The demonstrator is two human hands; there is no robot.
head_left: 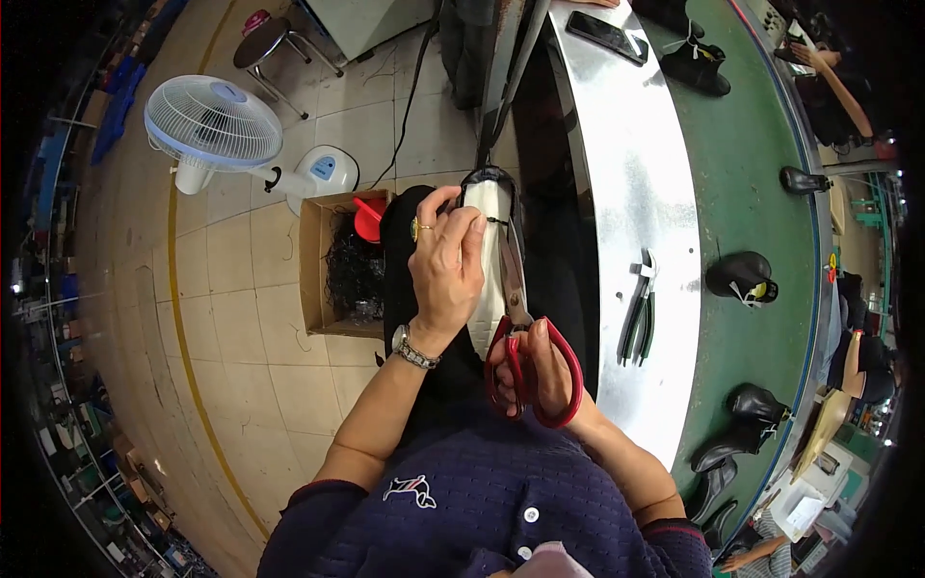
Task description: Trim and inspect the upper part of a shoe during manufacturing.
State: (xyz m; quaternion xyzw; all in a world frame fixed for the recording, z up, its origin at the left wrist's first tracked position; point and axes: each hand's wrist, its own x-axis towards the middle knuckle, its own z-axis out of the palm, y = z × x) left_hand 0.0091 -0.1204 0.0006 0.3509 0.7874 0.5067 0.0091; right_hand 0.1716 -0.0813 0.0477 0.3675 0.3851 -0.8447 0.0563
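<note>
On my lap lies a shoe point(486, 265), its long white underside facing up and its black upper showing around the far end. My left hand point(448, 265) is closed over the shoe's left side, with thumb and fingers bent together on the white surface. By the fingertips a short black strip point(497, 221) crosses toward the right edge. Red-handled scissors point(562, 361) are in my right hand point(541, 371), fingers through the loops. Their blades point away from me along the shoe's right edge, the tips near that strip. Whether the blades are parted is hard to tell.
To the right, a metal bench point(655, 193) carries green-handled pincers point(639, 313) and a phone point(607, 37). Beyond runs a green conveyor point(718, 173) with several black shoes. On my left stand a cardboard box point(313, 270) of black scraps, a fan point(214, 120) and a stool point(262, 43).
</note>
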